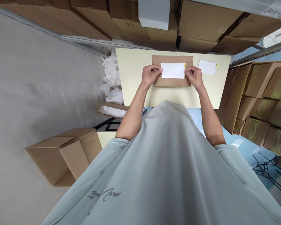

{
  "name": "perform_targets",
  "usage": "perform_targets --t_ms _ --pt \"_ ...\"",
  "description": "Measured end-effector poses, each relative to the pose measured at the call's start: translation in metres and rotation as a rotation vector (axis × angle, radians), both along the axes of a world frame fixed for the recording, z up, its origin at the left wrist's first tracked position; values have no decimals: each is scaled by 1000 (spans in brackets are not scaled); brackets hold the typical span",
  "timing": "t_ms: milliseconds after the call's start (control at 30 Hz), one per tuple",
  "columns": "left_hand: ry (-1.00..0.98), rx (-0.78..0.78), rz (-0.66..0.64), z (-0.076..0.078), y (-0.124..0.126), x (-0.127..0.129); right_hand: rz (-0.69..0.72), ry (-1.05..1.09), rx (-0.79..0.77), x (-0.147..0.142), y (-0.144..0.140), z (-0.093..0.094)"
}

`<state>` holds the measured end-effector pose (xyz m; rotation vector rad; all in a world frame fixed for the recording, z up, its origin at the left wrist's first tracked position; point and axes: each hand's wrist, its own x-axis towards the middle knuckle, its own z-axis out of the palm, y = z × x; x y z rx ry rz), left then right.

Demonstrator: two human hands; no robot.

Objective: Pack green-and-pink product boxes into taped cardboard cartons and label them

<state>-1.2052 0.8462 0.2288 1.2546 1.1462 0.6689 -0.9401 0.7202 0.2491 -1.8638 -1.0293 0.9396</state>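
Note:
Between my two hands is a white label (173, 70) with a small yellow mark at its upper right corner. It lies over a flat brown cardboard box (172, 82); whether it touches the box I cannot tell. My left hand (150, 75) pinches the label's left edge, thumb and fingers closed. At the right edge, my right hand (194, 76) pinches it in the same way. A second white label (207, 67) with a yellow mark lies on the pale yellow table (135, 90), to the right of the box.
Cardboard boxes (199, 20) fill the shelf behind the table, with a white box (154, 14) among them. More cartons (259, 89) are stacked at the right. White packing material (111, 67) lies left of the table. An open carton (67, 153) stands at the lower left.

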Motion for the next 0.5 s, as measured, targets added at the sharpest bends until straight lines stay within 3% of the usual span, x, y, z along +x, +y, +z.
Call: perform_targets --t_ms 500 --pt "-33 16 -4 -11 2 -2 7 -60 27 -5 -4 -1"
